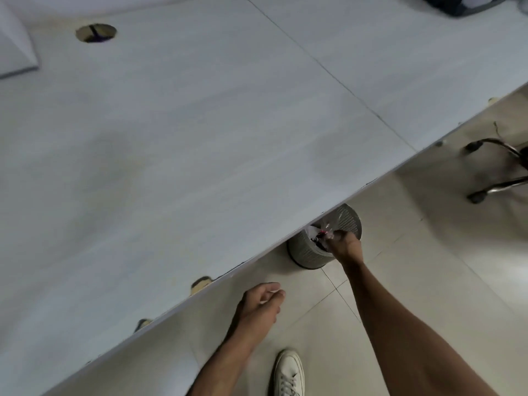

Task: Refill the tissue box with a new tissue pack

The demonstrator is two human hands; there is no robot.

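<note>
The right hand (347,247) is pinching a clear wrapper (328,228) over the bin (350,217) to discard it; beside the bin, the left hand (261,302) is hanging loosely curled, empty.

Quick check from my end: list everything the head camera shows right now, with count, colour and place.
Desk: one, pale grey, fills upper left.
Cable hole: one, dark, desk top left.
Bin: one, grey perforated, on floor under desk edge.
Clear wrapper: one, crumpled, at bin mouth.
Chair base: one, metal with dark castors, far right.
Shoe: one, white, bottom centre.
Right hand: holding wrapper over bin.
Left hand: loosely curled, beside desk edge.
</note>
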